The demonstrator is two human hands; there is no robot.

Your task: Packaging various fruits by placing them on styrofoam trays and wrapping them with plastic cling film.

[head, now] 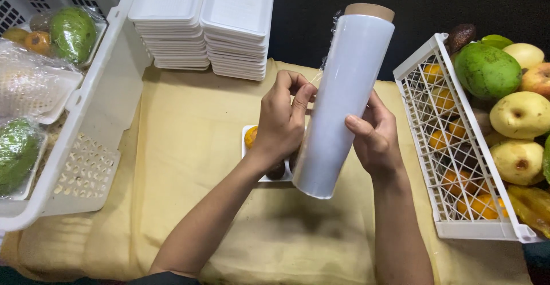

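Yellow cloth-covered table (pixel 189 147), viewed from above. Right hand (pixel 375 139) gripping large roll of clear film (pixel 344 99), held tilted above small white tray of fruit (pixel 260 147); left hand (pixel 283 119) pinching film's loose edge at roll's side. Left: white crate (pixel 100 119) of wrapped trays. Right: white basket (pixel 441 142) of loose fruit. Beyond: stacked empty trays (pixel 203 21).

I'm at a fruit-packing station, likely a shop's back room: cloth-covered bench (pixel 189 147), stacked white foam trays (pixel 200 21), white crate of loose fruit (pixel 452 147), crate of wrapped fruit trays (pixel 97 107), big cling-film roll (pixel 344 96).
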